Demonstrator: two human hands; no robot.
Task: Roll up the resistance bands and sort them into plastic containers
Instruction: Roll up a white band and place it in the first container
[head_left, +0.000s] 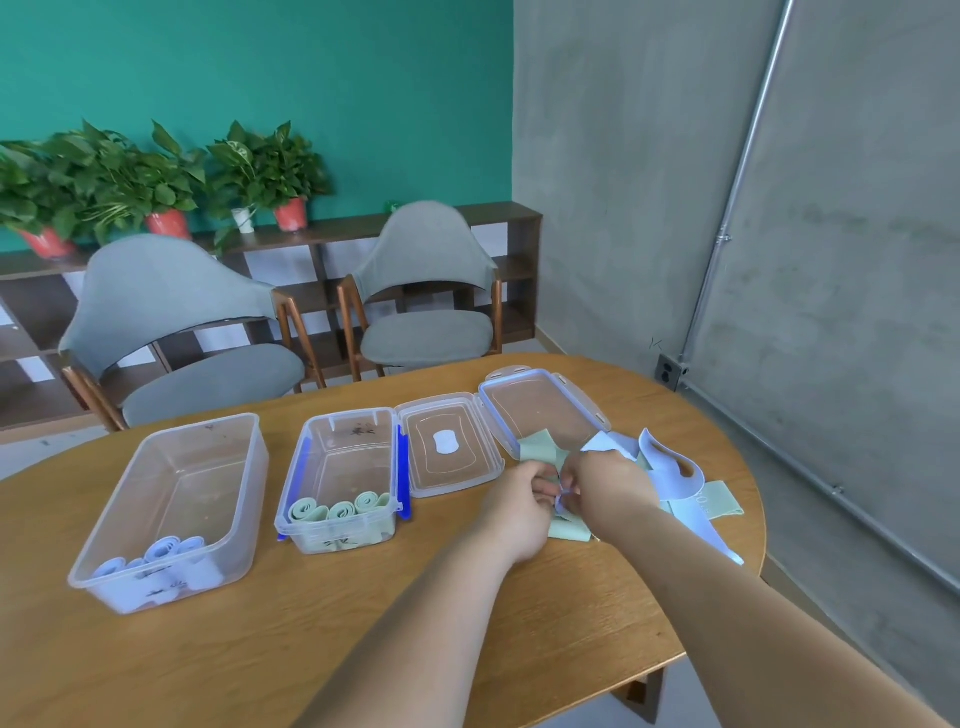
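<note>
Nearest the lens, two bare forearms are stretched out over the rounded wooden table (311, 649). The left hand (519, 506) and the right hand (610, 480) are brought together with fingers curled, and the end of a thin pale blue resistance band (564, 500) is pinched between them. A first small turn appears to be formed, though the fingertips are largely hidden.

To the left, several pale blue rolls (166, 553) are gathered at the near end of a large clear plastic tub (156, 452). Beside it, three pale green rolls (340, 509) are lined along the near wall of a smaller clear plastic box with blue clips (387, 431). Plenty of room is left in both.

Just beyond the hands and to their right, a tangled heap of unrolled green and blue bands (719, 499) lies on the table. Farther back, two clear plastic lids (449, 470) are set side by side.

The task is judged to be partly done: some rolls of each colour are sorted, one band is in hand, and a handful remain. Their exact count cannot be told.
</note>
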